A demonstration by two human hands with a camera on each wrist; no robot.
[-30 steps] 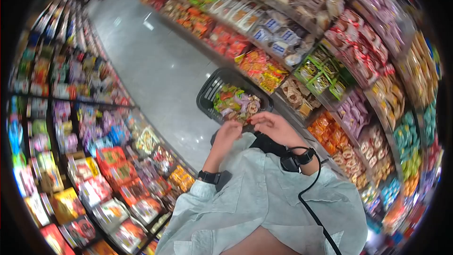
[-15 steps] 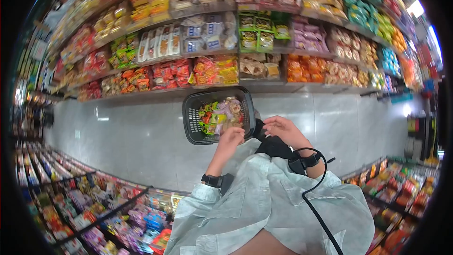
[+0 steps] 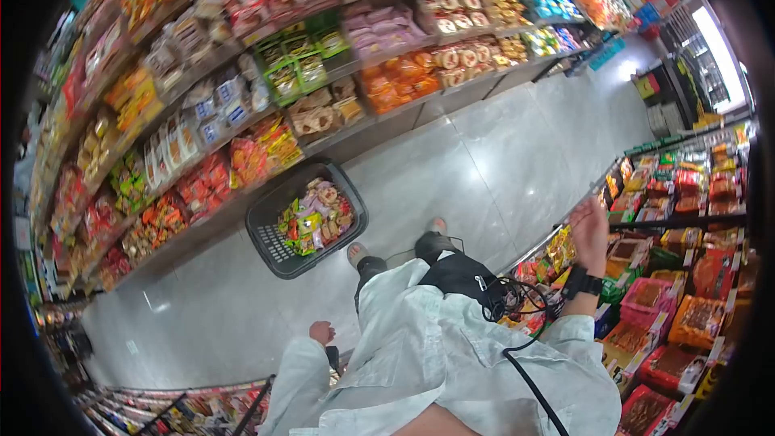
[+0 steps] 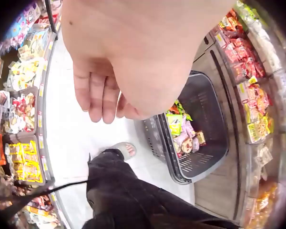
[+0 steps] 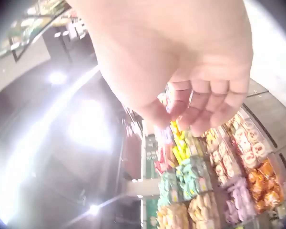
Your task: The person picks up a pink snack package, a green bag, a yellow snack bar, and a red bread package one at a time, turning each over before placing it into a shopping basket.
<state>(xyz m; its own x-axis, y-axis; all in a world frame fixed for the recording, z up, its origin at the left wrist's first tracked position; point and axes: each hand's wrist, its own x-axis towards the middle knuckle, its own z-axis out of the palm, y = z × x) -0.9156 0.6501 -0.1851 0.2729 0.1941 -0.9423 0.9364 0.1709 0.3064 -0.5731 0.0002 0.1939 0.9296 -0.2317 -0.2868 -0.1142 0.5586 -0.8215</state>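
My left hand (image 3: 321,333) hangs low at my side over the floor. In the left wrist view its fingers (image 4: 96,98) hang loosely, and it holds nothing. My right hand (image 3: 589,230) is raised out to the right, overlapping the packaged-snack shelf in the head view. Loosely bent, the right fingers (image 5: 212,107) are also without anything in them. A dark plastic shopping basket (image 3: 270,254) stands on the floor ahead of my feet, apart from both hands. Inside it lies a pile of small wrapped snacks (image 3: 316,214) in green, purple and brown.
Tiered shelves of bagged snacks (image 3: 395,85) run along the far side of the aisle, just behind the basket. Trays of packaged food (image 3: 646,299) line the near right. Grey tiled floor (image 3: 476,169) stretches between them. A black cable (image 3: 533,391) hangs across my shirt.
My hands have parted from in front of my body: the left dropped to my side, the right swung out right. The view has turned, and the basket now sits further left.
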